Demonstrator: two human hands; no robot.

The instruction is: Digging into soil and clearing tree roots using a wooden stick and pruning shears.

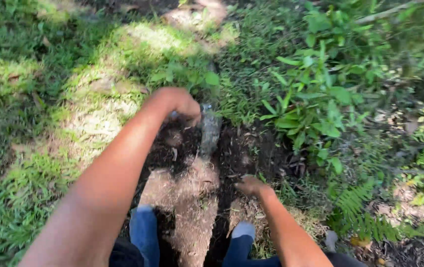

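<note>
The left hand (179, 104) was shut tight on the handle of a small digging tool (209, 132). Its muddy blade poked down into the dark soil (231, 158) of a little dug patch. The right hand (252, 186) lay low on the loose dirt, fingers bent; I could not tell if it held anything. It looked like the digging step. Next, the blade would need a steady push. Green leafy plants (320, 99) grew close by.

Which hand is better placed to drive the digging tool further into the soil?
Left. The left hand already grips the digging tool, blade down in the dark soil. The right hand rests on loose dirt, apart from it.
</note>
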